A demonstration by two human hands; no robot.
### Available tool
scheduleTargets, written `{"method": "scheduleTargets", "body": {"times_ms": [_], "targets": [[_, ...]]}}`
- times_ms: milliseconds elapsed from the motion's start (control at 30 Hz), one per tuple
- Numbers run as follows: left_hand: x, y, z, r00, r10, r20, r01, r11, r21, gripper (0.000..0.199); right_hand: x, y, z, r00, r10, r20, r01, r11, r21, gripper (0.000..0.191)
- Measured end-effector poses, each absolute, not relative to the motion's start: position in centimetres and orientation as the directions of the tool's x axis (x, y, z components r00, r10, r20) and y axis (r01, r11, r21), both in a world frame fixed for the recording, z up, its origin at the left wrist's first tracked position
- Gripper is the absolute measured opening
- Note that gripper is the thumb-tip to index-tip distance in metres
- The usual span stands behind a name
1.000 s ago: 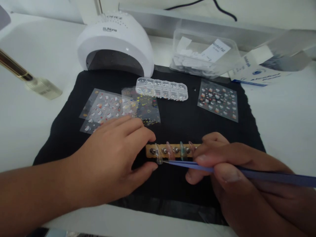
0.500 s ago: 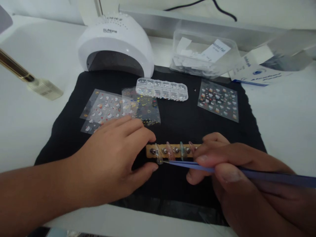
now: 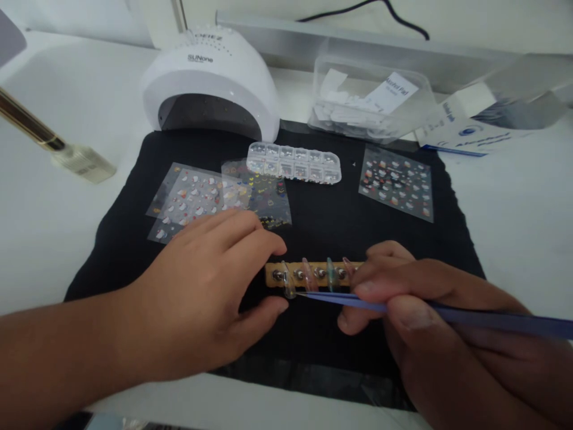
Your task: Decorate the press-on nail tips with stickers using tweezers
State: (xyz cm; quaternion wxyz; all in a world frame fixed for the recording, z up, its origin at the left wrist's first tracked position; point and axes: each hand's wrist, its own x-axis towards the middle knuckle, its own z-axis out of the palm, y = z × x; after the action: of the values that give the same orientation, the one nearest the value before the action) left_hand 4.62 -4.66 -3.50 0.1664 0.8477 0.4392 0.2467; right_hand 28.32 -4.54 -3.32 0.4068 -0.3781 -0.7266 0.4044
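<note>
- The white lamp [image 3: 215, 74] at the far left says "SUNone"; the word above it is hard to read.
- In the clear tub [image 3: 423, 101] at the far side, a white packet [image 3: 390, 92] says "Alcohol Pad".
- The white box [image 3: 465, 128] to its right has blue writing, too blurry to read for sure.
- All of it is on a white bench [image 3: 528, 239], partly under a black mat [image 3: 322, 227].
- A black wire [image 3: 403, 15] shows at the far pale wall [image 3: 492, 27].
- The wooden strip [image 3: 321, 282] is near the middle, between the hands, with small nails across it: clear [image 3: 289, 280], pink [image 3: 308, 275] and green [image 3: 332, 273].
- The left hand [image 3: 210, 280] is half open, thumb and first finger apart at the strip's left end; I can't tell if it touches.
- The right hand [image 3: 430, 334] pinches blue tweezers [image 3: 344, 298], their tip right by the clear nail.
- Sticker sheets [image 3: 197, 194] lie left on the mat, another sheet [image 3: 396, 182] right, and a little case [image 3: 293, 162] between.
</note>
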Motion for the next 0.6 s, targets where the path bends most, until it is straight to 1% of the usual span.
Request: {"method": "scheduleTargets", "body": {"times_ms": [167,333,433,500,567,600], "targets": [[4.52,-4.71,-3.46,0.490,0.822,0.289,0.653,-0.566,0.503,0.026,28.04,-4.57,-3.31,-0.367,0.890,0.272,0.247,0.375,-0.894,0.016],[4.54,-4.66,-3.42,0.498,0.823,0.273,0.654,-0.563,0.506,0.025,28.15,-4.49,-3.25,-0.368,0.888,0.275,0.259,0.382,-0.887,0.018],[4.46,-4.68,-3.32,0.516,0.811,0.275,0.625,-0.576,0.527,0.021,28.26,-4.34,-3.29,-0.377,0.881,0.287,0.250,0.395,-0.884,0.016],[4.38,-4.69,-3.20,0.553,0.778,0.300,0.577,-0.616,0.535,0.015,28.29,-4.38,-3.30,-0.385,0.876,0.290,0.248,0.401,-0.882,0.017],[4.33,-4.70,-3.06,0.596,0.729,0.336,0.526,-0.671,0.523,0.007,28.32,-4.53,-3.28,-0.388,0.874,0.292,0.263,0.409,-0.874,0.019],[4.31,-4.70,-2.99,0.613,0.710,0.346,0.512,-0.691,0.511,0.008,28.34,-4.61,-3.27,-0.387,0.876,0.289,0.275,0.409,-0.870,0.021]]}}
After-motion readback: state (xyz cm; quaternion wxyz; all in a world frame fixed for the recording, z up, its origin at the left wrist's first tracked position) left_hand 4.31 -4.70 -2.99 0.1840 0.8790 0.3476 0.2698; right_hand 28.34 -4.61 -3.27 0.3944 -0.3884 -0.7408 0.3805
